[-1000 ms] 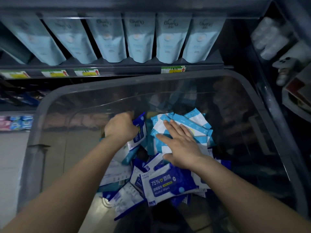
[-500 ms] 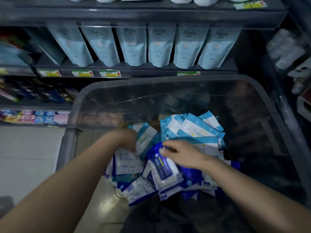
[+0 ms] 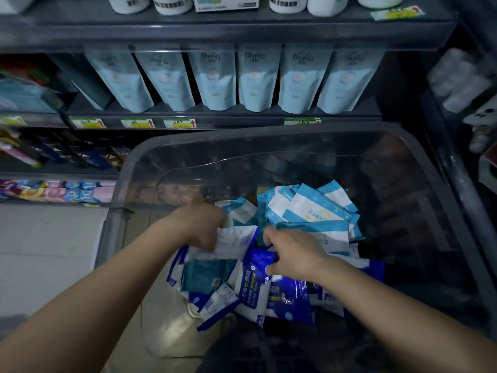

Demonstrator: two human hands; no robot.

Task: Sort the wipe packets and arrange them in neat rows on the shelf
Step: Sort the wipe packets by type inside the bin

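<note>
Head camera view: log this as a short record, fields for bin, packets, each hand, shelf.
Bin: clear plastic bin, in front of the shelf
Packets: dark blue packets nearer, light blue and white packets farther, heaped loose
Left hand: left hand on a white packet, grip blurred
Right hand: right hand pinches a dark blue alcohol wipe packet
Shelf: light blue pouches upright in a row

Dark blue packets (image 3: 289,300), light blue-and-white packets (image 3: 317,208)

Dim light. A dark grey metal shelving unit (image 3: 242,33) holds a row of pale blue standing pouches (image 3: 215,79) above yellow-green price labels (image 3: 137,123); pale grey floor (image 3: 45,251) lies at left.
</note>
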